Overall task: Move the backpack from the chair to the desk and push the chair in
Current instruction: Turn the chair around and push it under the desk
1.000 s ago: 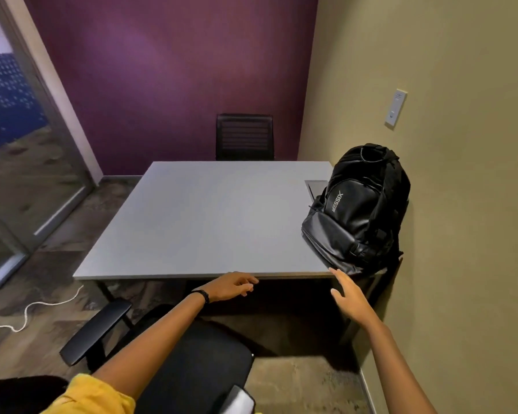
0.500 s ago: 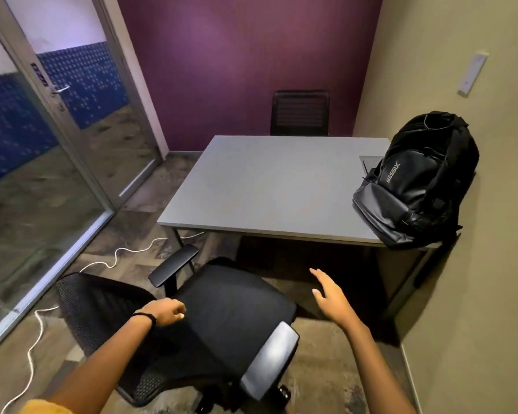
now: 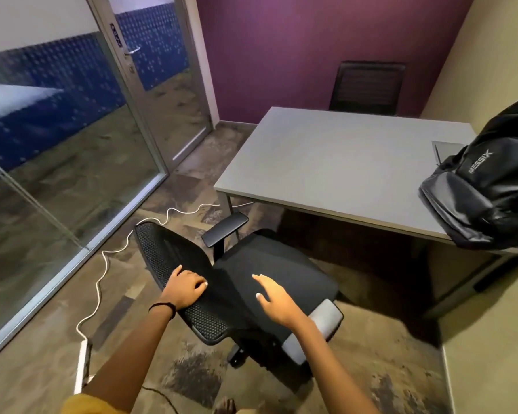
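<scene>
- The black leather-look backpack with white lettering [image 3: 488, 186] already stands on the flat grey rectangular desk [image 3: 326, 162], at its near right corner, and it leans toward the beige wall [image 3: 491, 294]. So step 1 of the task looks finished.
- Step 2 is now in hand: to push in the black mesh-backed office chair with grey armrest pads [image 3: 269, 276]. The chair stands apart from the desk, on the patterned floor, and it is turned so that its seat points at an angle toward the desk edge.
- The left hand [image 3: 187, 286] lies on the top edge of the mesh backrest, with the fingers curled over it; it seems to grip the backrest, not only touch it.
- The right hand [image 3: 274, 298] is open with fingers spread, and it hovers above the seat, holding nothing. I cannot tell if it touches the seat.
- For the next move, I think the right hand must also take the backrest or the near armrest, then both hands turn the chair to face the desk squarely and roll it forward under the desktop.
- A thin white cable [image 3: 102, 264] runs on the floor just beside the chair on the left; the wheels may catch it.
</scene>
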The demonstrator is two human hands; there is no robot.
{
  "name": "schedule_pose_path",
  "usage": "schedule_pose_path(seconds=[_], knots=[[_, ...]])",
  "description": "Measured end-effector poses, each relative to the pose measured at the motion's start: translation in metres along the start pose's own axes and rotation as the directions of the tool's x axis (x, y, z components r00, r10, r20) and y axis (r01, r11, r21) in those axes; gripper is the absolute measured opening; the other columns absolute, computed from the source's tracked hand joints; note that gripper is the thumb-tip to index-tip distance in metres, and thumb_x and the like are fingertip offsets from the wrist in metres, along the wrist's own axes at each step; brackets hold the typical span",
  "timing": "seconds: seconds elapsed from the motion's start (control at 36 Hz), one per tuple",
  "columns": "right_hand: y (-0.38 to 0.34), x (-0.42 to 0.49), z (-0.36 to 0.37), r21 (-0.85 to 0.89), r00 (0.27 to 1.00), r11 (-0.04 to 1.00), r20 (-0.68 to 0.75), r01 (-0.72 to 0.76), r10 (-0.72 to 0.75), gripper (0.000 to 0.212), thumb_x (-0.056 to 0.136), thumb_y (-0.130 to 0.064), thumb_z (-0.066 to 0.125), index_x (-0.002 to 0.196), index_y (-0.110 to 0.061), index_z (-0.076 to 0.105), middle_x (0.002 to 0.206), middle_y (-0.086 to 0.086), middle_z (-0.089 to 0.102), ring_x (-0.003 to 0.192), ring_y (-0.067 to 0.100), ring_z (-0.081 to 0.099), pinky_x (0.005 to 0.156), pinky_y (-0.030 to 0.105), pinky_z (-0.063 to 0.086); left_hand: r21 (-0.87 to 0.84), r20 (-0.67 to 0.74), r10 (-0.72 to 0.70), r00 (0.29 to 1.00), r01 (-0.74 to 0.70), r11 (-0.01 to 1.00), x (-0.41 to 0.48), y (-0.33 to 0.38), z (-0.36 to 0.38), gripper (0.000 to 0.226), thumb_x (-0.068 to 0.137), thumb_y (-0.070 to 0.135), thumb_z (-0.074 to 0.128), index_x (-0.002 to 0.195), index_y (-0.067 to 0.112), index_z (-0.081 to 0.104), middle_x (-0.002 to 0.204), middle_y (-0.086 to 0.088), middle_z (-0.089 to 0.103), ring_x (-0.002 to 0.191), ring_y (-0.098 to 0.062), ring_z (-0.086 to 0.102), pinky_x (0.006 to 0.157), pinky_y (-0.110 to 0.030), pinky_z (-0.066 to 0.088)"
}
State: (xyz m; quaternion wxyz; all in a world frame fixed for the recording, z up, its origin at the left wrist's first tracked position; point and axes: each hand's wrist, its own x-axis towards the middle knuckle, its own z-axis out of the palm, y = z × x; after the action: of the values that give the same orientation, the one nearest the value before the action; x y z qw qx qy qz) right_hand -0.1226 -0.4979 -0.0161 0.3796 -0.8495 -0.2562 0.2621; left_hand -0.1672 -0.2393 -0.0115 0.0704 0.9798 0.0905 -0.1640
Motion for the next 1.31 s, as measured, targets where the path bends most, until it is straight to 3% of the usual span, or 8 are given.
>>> schedule_pose_path(seconds=[0.17,0.28,0.36,0.58,0.72,0.92,1.17,1.31], knots=[[-0.044,0.021,0.040,-0.003,0.988,1.000,0.156,0.006,-0.005,0.060,0.098,-0.038,0.043,0.149,-0.013,0.022,0.156,0.007,0.025,0.143,0.019,0.024,0.118,0.033,0.018,0.009,0.091,0.066,0.994,-0.067,0.998,0.022,-0.022,-0.015,0.033,0.101,0.034,0.038,0.123,0.027,0.062,0.130,0.006,0.064,0.125,-0.012,0.052,0.119,-0.039,0.012],[-0.062,0.038,0.061,-0.008,0.944,0.999,0.327,-0.052,0.052,0.083,0.089,-0.059,0.046,0.151,-0.016,0.009,0.159,0.006,0.015,0.144,0.022,0.020,0.117,0.037,0.020,0.045,0.149,0.145,0.978,-0.153,0.987,0.043,-0.044,-0.029,0.034,0.100,0.035,0.042,0.125,0.025,0.062,0.130,0.004,0.064,0.121,-0.015,0.056,0.110,-0.032,0.031],[-0.075,0.053,0.075,-0.117,0.906,0.992,0.411,-0.055,0.098,0.098,0.083,-0.063,0.053,0.151,-0.017,0.000,0.160,0.006,0.007,0.145,0.025,0.015,0.119,0.044,0.020,0.030,0.218,0.176,0.960,-0.187,0.982,0.062,-0.063,-0.039,0.034,0.098,0.038,0.045,0.125,0.026,0.062,0.131,0.004,0.063,0.119,-0.017,0.057,0.102,-0.031,0.041],[-0.107,0.106,0.078,-0.221,0.777,0.931,0.512,-0.292,0.365,0.109,0.075,-0.068,0.061,0.149,-0.026,-0.008,0.161,-0.001,0.000,0.146,0.024,0.012,0.118,0.045,0.018,0.010,0.433,0.253,0.865,-0.286,0.958,0.125,-0.106,-0.061,0.036,0.096,0.044,0.050,0.125,0.027,0.064,0.136,0.003,0.059,0.124,-0.019,0.053,0.107,-0.033,0.037],[-0.117,0.114,0.087,-0.170,0.768,0.885,0.444,-0.432,0.461,0.107,0.072,-0.066,0.064,0.149,-0.032,-0.001,0.161,-0.005,0.001,0.146,0.024,0.012,0.117,0.047,0.020,-0.028,0.553,0.331,0.765,-0.380,0.925,0.146,-0.122,-0.065,0.041,0.095,0.046,0.050,0.126,0.022,0.063,0.139,0.003,0.057,0.126,-0.019,0.051,0.112,-0.035,0.035],[-0.130,0.099,0.110,-0.018,0.809,0.841,0.262,-0.541,0.526,0.105,0.066,-0.069,0.067,0.148,-0.036,0.011,0.158,-0.005,0.015,0.142,0.021,0.025,0.116,0.041,0.024,-0.021,0.589,0.427,0.686,-0.516,0.857,0.146,-0.132,-0.066,0.049,0.095,0.057,0.041,0.131,0.029,0.057,0.145,0.003,0.051,0.132,-0.021,0.046,0.113,-0.036,0.030],[-0.139,0.081,0.133,-0.111,0.850,0.843,-0.079,-0.527,0.521,0.090,0.067,-0.080,0.052,0.143,-0.038,0.027,0.150,-0.009,0.038,0.133,0.019,0.041,0.107,0.042,0.035,-0.062,0.311,0.596,0.741,-0.610,0.790,0.145,-0.146,-0.060,0.036,0.095,0.050,0.046,0.115,0.030,0.068,0.124,0.004,0.068,0.113,-0.019,0.062,0.097,-0.035,0.047],[-0.142,0.077,0.132,-0.107,0.857,0.851,-0.082,-0.515,0.509,0.086,0.071,-0.077,0.053,0.143,-0.036,0.029,0.150,-0.007,0.038,0.133,0.020,0.041,0.107,0.042,0.035,0.012,0.236,0.592,0.770,-0.612,0.791,0.132,-0.152,-0.057,0.043,0.096,0.054,0.041,0.108,0.026,0.072,0.113,-0.001,0.073,0.101,-0.023,0.066,0.083,-0.033,0.050]])
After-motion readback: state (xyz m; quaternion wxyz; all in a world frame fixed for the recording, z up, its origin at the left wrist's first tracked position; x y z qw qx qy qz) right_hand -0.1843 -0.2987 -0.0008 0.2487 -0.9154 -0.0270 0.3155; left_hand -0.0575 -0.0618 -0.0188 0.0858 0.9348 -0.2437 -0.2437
